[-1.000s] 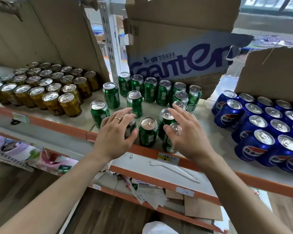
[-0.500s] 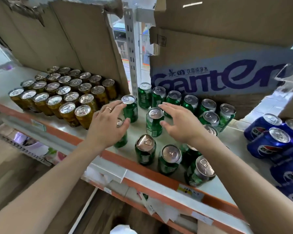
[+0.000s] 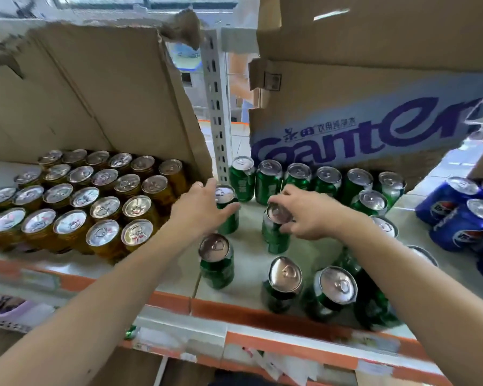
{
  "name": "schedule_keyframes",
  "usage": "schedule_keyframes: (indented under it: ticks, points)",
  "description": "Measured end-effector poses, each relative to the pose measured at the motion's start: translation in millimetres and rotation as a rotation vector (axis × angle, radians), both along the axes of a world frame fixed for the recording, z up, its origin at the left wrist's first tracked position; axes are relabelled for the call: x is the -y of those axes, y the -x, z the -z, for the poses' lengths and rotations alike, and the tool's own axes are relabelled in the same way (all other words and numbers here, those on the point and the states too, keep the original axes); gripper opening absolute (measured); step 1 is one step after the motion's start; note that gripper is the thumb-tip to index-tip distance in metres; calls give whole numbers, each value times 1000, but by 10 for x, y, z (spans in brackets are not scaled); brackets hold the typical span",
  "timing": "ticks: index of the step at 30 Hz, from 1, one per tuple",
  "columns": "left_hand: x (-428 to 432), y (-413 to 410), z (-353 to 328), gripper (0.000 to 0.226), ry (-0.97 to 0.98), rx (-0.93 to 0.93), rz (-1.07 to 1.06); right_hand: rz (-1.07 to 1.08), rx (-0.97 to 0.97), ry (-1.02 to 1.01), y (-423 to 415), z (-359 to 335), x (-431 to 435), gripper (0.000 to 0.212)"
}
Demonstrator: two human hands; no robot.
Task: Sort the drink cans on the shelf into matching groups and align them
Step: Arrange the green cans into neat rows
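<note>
**Shelf** (image 3: 248, 257): pale deck with an orange front rail. Holdings, left to right:

- **Gold cans** (image 3: 76, 207): a packed block in aligned rows at the left, against brown cardboard.
- **Back row of green cans** (image 3: 313, 178): about six upright, side by side under the printed carton (image 3: 374, 126).
- **Loose green cans** (image 3: 283, 282): several scattered near the front rail, unaligned and apart from the back row.
- **Blue cans** (image 3: 463, 218): grouped at the right, partly out of frame.

**Hands**
- The left hand (image 3: 201, 211) wraps fingers and thumb round the green can by the post (image 3: 225, 193), just in front of the back row's left end.
- The right hand (image 3: 310, 215) pinches the top rim of the centre green can (image 3: 275, 240), which stands between the back row and the loose cans.
- Both held cans are upright. Whether their bases rest on the shelf cannot be told.

**Step in hand (judgement):** colours are already grouped, and the work now is building a second green row ahead of the back one.

**Next move (judgement):** it likely calls for setting both held cans back until they touch the rear row, evenly spaced, then fetching the loose front cans in turn. Neighbouring cans stand close and may tip if nudged.
</note>
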State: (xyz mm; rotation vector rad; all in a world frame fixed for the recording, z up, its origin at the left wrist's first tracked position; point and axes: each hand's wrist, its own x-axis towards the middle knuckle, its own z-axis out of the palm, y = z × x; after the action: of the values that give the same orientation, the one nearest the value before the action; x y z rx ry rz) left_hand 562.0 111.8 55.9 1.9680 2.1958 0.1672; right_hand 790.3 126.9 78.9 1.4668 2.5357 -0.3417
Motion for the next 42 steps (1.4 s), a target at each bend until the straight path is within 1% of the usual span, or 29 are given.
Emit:
schedule_keyframes:
  ticks: [3,5,6,8,11,14,17,20,24,28,32,36,38,40,42]
  points:
    - [-138,68,1,62,-10,35,104,84,-4,-129,29,32,-3,55]
    - [-264,133,-43,45,42,69,267,192,-76,-214,76,71,-14,48]
    - [-331,170,-75,43,70,103,355,255,-113,-235,107,89,-28,47]
    - [-422,238,-127,48,102,181,458,360,-148,-252,179,129,-82,46]
    - [-492,287,-62,49,105,204,508,443,-172,-257,276,171,-173,45]
    - [-535,251,33,43,-11,167,486,490,-204,-236,330,172,-251,46]
    - [-559,249,71,37,-122,215,484,457,-197,-158,343,151,-320,44]
    - [-580,283,102,34,-139,313,502,392,-194,-91,292,102,-344,36]
    - [-623,283,110,29,-172,410,480,412,-239,-149,297,123,-336,40]
    - [-654,237,136,27,-195,428,464,434,-273,-172,399,161,-416,42]
    - [-665,169,160,26,-182,439,450,440,-263,-167,431,156,-419,42]
    - [-597,134,202,23,-234,457,425,442,-343,-144,361,247,-403,41]
    - [-579,145,193,24,-210,459,415,441,-345,-131,360,266,-387,41]
    - [-567,144,162,27,-169,450,404,420,-347,-100,342,242,-357,46]
    - [-534,104,123,35,-193,375,386,399,-359,-87,239,177,-285,58]
